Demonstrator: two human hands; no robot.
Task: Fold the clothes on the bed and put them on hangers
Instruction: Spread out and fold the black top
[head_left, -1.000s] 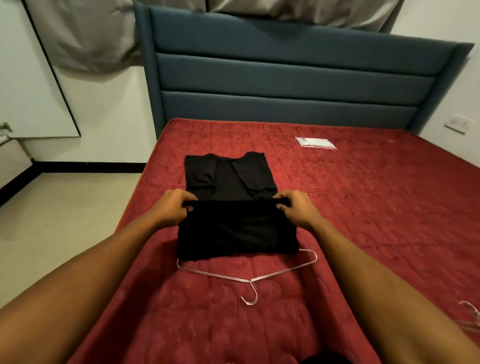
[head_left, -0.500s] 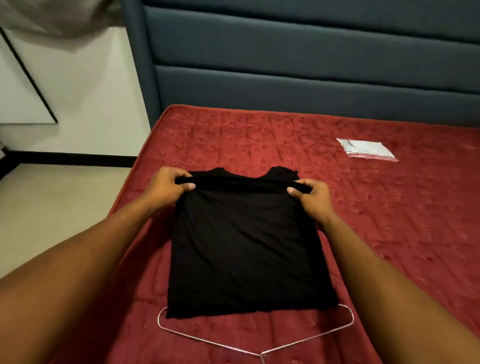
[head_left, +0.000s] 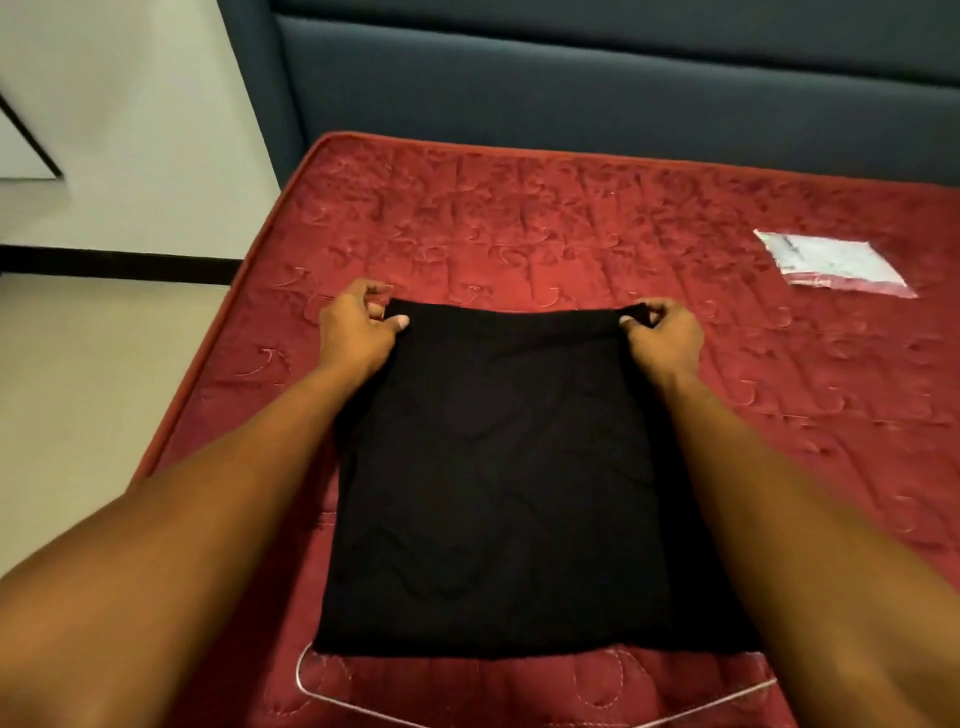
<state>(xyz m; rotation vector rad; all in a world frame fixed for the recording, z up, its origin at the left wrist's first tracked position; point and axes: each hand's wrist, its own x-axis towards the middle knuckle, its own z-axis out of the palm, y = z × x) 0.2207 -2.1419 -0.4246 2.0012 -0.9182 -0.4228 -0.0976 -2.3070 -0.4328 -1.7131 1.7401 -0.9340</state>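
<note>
We found a black fabric garment (head_left: 498, 467) lying flat on the red quilted mattress (head_left: 519, 218), folded into a rough rectangle, its near edge towards the camera and its far edge towards the blue-grey padded headboard (head_left: 571, 93).

The left hand (head_left: 358, 327) was at the far left corner of the garment. Its fingers were curled and its thumb pressed onto the cloth, pinching that corner. The right hand (head_left: 662, 338) was at the far right corner, its fingers likewise curled and its thumb and fingertips pinching a small bunch of the fabric. Between the two hands, the far edge ran nearly straight. Both forearms reached out along the sides of the garment, and the right forearm covered the near right corner.

A thin silver wire hanger (head_left: 298, 675) lay on the mattress at the near edge of the garment. Its upper part was under the cloth, and its two arms ran out towards the bottom of the view. We could not see its hook.

A flat white plastic packet (head_left: 831, 262) lay on the mattress well apart from the garment, to the far right. A pale floor (head_left: 78, 389) and a light wall with a dark skirting strip lay to the left of the bed.
</note>
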